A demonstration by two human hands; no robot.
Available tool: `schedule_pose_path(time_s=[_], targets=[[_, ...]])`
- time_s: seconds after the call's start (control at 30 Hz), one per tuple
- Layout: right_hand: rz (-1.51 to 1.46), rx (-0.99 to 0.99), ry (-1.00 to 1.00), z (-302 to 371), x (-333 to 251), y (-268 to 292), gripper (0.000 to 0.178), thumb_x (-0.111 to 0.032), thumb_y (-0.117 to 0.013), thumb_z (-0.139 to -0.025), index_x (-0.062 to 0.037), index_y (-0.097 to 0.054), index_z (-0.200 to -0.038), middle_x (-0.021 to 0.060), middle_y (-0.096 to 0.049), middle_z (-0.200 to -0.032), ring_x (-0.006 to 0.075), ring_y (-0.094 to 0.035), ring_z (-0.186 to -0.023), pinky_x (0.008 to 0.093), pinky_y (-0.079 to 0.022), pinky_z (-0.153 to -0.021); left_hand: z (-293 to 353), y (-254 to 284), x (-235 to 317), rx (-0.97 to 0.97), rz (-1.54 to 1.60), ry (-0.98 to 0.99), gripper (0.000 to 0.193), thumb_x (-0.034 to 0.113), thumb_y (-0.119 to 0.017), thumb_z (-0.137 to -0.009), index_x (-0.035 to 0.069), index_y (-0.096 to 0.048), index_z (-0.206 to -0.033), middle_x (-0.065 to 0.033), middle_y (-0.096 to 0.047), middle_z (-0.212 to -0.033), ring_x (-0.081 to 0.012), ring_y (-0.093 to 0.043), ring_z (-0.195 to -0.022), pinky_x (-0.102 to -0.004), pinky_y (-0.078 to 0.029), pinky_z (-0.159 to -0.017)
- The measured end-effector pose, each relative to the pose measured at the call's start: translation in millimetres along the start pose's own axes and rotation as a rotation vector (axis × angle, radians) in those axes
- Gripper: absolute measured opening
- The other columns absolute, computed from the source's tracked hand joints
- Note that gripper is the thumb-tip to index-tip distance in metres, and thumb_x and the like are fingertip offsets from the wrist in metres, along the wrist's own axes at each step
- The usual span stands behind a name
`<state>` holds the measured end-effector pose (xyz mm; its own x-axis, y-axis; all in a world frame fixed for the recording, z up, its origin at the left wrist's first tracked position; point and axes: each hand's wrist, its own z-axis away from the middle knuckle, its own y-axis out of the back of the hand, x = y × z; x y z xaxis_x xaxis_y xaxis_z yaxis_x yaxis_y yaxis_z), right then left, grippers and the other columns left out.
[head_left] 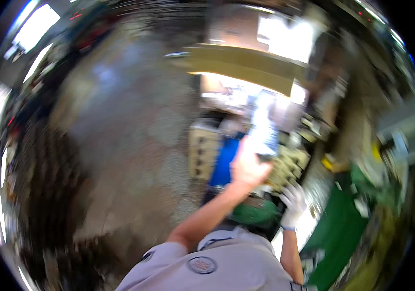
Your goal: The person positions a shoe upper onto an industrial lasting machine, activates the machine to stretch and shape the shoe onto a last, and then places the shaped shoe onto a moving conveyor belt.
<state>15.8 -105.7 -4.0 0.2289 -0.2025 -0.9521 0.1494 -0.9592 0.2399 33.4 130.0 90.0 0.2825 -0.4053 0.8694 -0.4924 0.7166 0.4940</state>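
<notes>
Left hand (249, 167) clamped on shiny pack (264, 127); cream tray (289, 167) right of grip, yellow beam (243, 62) beyond; right hand (293, 201): grip unclear.

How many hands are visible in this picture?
2: the bare-looking left hand, beside a pale, shiny, elongated object; the white-gloved right hand, lower and further right, near a beige, notched rack. Blur may hide others.

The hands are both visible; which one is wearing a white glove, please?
The right hand: white covers it to the wrist, whereas the left hand shows bare skin.
</notes>
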Motion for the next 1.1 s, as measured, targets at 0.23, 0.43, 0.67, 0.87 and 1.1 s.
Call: schedule_pose_path(time_s=[0.23,0.43,0.67,0.87,1.1], targets=[[-0.555,0.004,-0.341,-0.4,1.5,-14.2,0.053,-0.024,-0.045,-0.103,0.0019,-0.041,-0.149,0.021,-0.058,-0.138,0.0308,-0.062,-0.118,0.0371,-0.055,-0.093,25.3,-6.6,-22.3,0.038,-0.074,-0.031,0.089,0.029,-0.079,-0.075,-0.005,-0.033,-0.144,-0.0287,-0.049,-0.134,-0.0435,-0.053,-0.124,-0.0447,-0.047,-0.106],[-0.927,-0.337,-0.397,-62.2,17.9,12.4,0.074,-0.041,-0.028,-0.098,-0.0013,-0.014,-0.159,0.0315,-0.012,-0.163,0.0516,-0.012,-0.15,0.0641,-0.017,-0.121,30.5,-34.9,-13.9,0.073,-0.029,0.021,0.099,0.026,-0.082,-0.071,-0.007,-0.028,-0.148,-0.0323,-0.041,-0.145,-0.0446,-0.047,-0.132,-0.0482,-0.043,-0.11],[-0.879,-0.33,-0.366,-80.2,-7.7,10.0,0.068,-0.035,-0.032,-0.098,0.0022,-0.025,-0.155,0.0348,-0.024,-0.158,0.056,-0.025,-0.144,0.0653,-0.022,-0.119,32.6,-35.3,-6.6,0.064,0.009,0.014,0.109,0.021,-0.083,-0.065,-0.004,-0.021,-0.152,-0.0301,-0.039,-0.146,-0.0459,-0.044,-0.133,-0.0509,-0.04,-0.109],[-0.918,-0.372,-0.396,-86.1,14.1,11.4,0.067,-0.038,-0.03,-0.101,0.0012,-0.027,-0.155,0.033,-0.024,-0.159,0.0551,-0.025,-0.144,0.0663,-0.023,-0.118,28.9,-29.9,-12.7,0.021,0.009,0.085,0.111,0.02,-0.083,-0.067,-0.002,-0.018,-0.154,-0.0289,-0.036,-0.147,-0.0446,-0.041,-0.136,-0.0531,-0.037,-0.111],[-0.823,-0.289,-0.37,-84.4,6.2,24.2,0.066,-0.037,-0.032,-0.1,0.0018,-0.03,-0.153,0.0316,-0.03,-0.156,0.0544,-0.032,-0.14,0.0654,-0.03,-0.115,15.3,-39.4,-17.8,0.046,-0.005,0.079,0.1,0.018,-0.075,-0.071,-0.001,-0.021,-0.153,-0.0305,-0.04,-0.145,-0.047,-0.043,-0.134,-0.0535,-0.037,-0.11]])
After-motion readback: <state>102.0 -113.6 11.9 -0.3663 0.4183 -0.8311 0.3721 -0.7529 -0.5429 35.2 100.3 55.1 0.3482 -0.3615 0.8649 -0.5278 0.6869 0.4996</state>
